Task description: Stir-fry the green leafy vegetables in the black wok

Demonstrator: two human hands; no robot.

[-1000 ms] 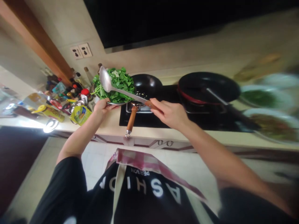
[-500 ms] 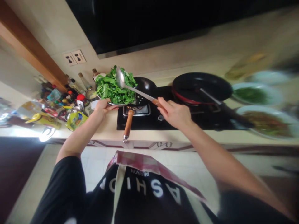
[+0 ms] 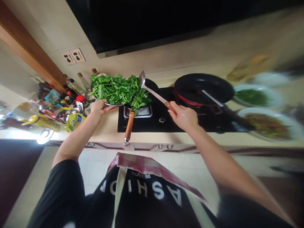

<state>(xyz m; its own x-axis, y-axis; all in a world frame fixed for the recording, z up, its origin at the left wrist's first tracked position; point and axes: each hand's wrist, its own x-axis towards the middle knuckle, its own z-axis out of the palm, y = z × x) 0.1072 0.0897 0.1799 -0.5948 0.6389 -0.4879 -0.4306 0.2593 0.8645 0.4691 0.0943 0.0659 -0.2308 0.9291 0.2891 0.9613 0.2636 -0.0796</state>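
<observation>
My left hand [image 3: 99,107] grips the near rim of a metal bowl [image 3: 111,104] heaped with green leafy vegetables [image 3: 114,88]. The bowl is tilted over a black wok [image 3: 152,85] with a wooden handle [image 3: 128,126], and leaves spill into it. My right hand [image 3: 184,116] holds the wood-ended handle of a metal ladle [image 3: 152,90], whose scoop stands at the right edge of the greens over the wok.
A second black pan [image 3: 204,88] sits on the right burner of the black hob [image 3: 166,122]. Several sauce bottles and jars [image 3: 59,101] crowd the counter at left. Plates of cooked food [image 3: 266,125] stand at the right. A wall socket [image 3: 72,56] is behind.
The ladle has swept right across the greens to their right edge. The bowl has tipped further and leaves now slide into the wok.
</observation>
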